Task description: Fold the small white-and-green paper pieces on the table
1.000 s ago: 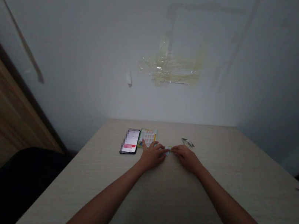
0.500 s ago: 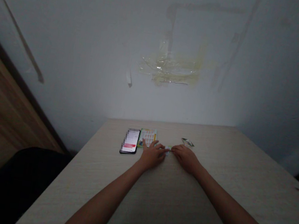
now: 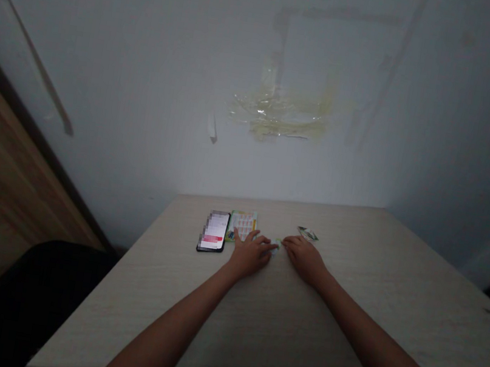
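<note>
In the head view, the left hand (image 3: 250, 255) lies palm down, fingers spread well apart, one fingertip on a small printed piece (image 3: 275, 251) between both hands. The right hand (image 3: 305, 259) angles in, fingers bunched at that piece's far side; whether they pinch it, I cannot tell. A printed sheet (image 3: 245, 221) lies just beyond the left thumb.

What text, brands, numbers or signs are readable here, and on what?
None legible.
Smartphone screen: partly pixelated, the rest too small to read.
Printed sheet beside it: rows of tiny print, too small.
Small printed piece at the left hand: too small and partly covered.
Patterned piece beyond the right hand: too small to tell whether its marks are text.
</note>
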